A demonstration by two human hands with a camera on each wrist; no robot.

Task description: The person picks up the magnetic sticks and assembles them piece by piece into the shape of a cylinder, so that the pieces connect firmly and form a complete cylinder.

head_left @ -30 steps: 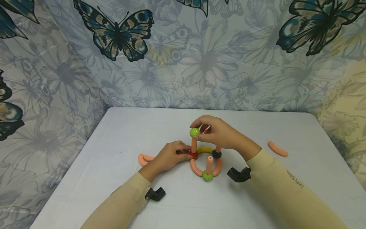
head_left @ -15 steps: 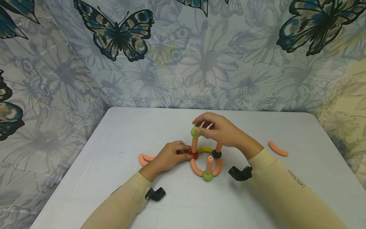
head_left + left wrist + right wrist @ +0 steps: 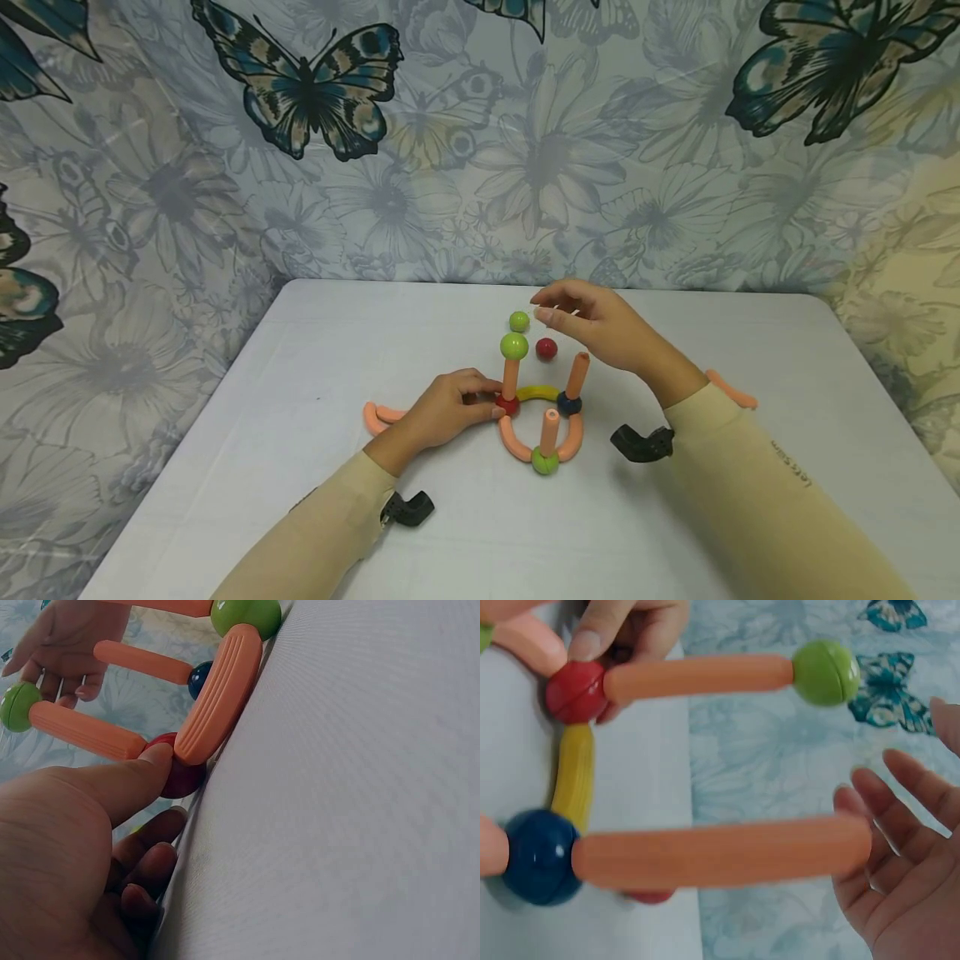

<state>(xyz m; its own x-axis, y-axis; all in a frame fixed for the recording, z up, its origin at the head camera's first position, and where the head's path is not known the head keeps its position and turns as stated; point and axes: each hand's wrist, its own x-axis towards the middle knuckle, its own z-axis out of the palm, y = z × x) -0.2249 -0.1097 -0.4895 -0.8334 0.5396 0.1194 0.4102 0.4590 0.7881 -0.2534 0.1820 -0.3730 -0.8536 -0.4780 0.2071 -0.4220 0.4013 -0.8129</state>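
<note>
A ring of curved orange rods [image 3: 513, 440] and one yellow curved rod [image 3: 537, 392] lies on the table, joined by a red ball [image 3: 576, 691], a dark blue ball [image 3: 543, 856] and a green ball [image 3: 545, 462]. From each ball an orange rod stands up. The rod on the red ball [image 3: 510, 380] carries a green ball [image 3: 513, 346] on top. My left hand [image 3: 456, 402] pinches the red ball at the ring's left side, thumb on it in the left wrist view. My right hand [image 3: 592, 321] holds nothing, fingers loosely bent, beyond the upright rod [image 3: 727, 853] on the blue ball.
Behind the ring, a loose green ball [image 3: 519, 321] and a loose red ball [image 3: 546, 349] lie on the white table [image 3: 337, 333]. Curved orange rods [image 3: 372, 418] lie at left, partly behind my left arm; another curved rod [image 3: 731, 390] lies at right. A patterned cloth [image 3: 487, 208] hangs behind.
My right hand has let go of the green ball on top of the upright rod and moved back and to the right, uncovering two loose balls. The left hand has stayed in place.
</note>
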